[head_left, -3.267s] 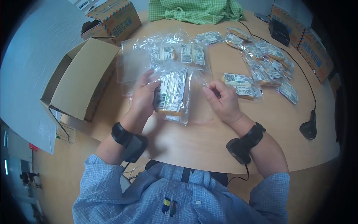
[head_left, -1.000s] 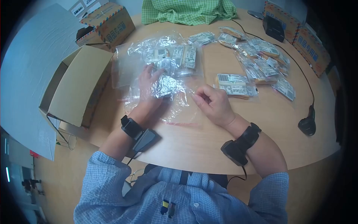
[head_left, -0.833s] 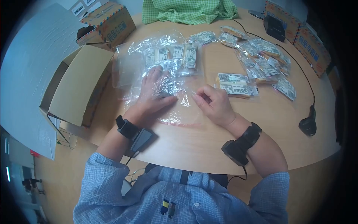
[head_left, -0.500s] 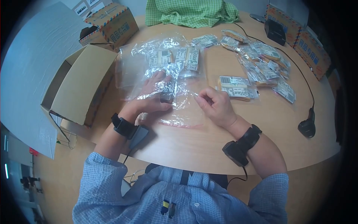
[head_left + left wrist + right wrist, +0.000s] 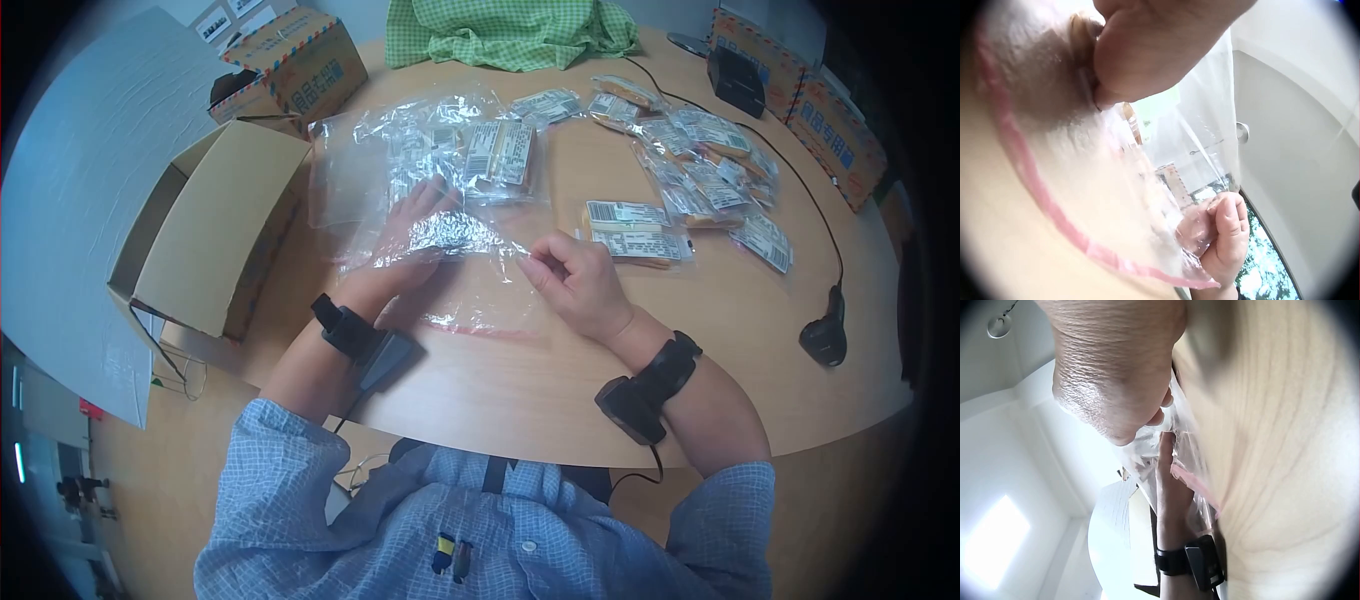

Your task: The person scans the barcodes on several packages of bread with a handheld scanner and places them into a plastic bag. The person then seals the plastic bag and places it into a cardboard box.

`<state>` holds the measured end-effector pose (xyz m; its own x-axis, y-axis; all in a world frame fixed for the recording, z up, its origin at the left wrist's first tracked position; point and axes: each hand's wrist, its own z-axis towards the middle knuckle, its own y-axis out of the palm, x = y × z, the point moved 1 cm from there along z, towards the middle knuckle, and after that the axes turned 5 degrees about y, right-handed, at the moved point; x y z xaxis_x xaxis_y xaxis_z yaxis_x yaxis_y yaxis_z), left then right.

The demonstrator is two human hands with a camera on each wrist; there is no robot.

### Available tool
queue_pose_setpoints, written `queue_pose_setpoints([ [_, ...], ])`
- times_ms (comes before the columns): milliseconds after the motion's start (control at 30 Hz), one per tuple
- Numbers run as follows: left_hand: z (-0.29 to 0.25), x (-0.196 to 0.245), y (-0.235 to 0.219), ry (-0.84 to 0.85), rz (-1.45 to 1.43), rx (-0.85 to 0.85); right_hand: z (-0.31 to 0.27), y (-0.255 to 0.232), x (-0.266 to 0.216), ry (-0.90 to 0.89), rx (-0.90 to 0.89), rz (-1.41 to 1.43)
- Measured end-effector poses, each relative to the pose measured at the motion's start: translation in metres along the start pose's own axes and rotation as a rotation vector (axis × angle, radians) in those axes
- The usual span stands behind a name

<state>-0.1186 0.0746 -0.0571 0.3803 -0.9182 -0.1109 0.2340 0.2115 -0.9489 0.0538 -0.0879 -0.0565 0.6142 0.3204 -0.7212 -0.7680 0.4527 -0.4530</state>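
My left hand (image 5: 412,215) reaches into a clear plastic bag (image 5: 485,305), its fingers stretched away from me under the shiny upper film. My right hand (image 5: 580,282) pinches the bag's right edge between thumb and fingers and holds the upper layer raised. A pink strip (image 5: 1066,231) runs along the bag's mouth in the left wrist view, below the left hand. Labelled packets of bread lie just past the left fingertips, one packet (image 5: 500,155) showing clearly; glare hides what lies under the left palm.
One labelled packet (image 5: 630,232) lies right of my right hand, with a heap of packets (image 5: 710,165) behind it. An open cardboard box (image 5: 225,225) stands at left. A black scanner-like device (image 5: 823,335) on a cable sits at right. Green checked cloth (image 5: 510,35) lies at the back.
Earlier my left hand gripped a labelled packet above the bag; now that hand is inside the bag with fingers extended. My right hand has stayed nearly in place, pinching the bag's edge.
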Motion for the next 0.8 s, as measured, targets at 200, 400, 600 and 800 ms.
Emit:
queue_pose_setpoints([
  [200, -0.005, 0.007, -0.020, -0.008, -0.112, -0.087, 0.000, 0.000, 0.001, -0.017, 0.001, -0.015],
  [400, 0.002, 0.012, -0.020, -0.094, -0.108, -0.085, 0.000, 0.000, 0.000, -0.015, 0.001, -0.014],
  [600, 0.001, 0.022, -0.025, -0.075, -0.306, -0.028, 0.000, 0.001, 0.001, -0.009, -0.001, 0.000],
  [800, 0.005, 0.015, -0.009, -0.109, -0.704, -0.158, 0.000, 0.002, 0.001, -0.019, -0.004, -0.002],
])
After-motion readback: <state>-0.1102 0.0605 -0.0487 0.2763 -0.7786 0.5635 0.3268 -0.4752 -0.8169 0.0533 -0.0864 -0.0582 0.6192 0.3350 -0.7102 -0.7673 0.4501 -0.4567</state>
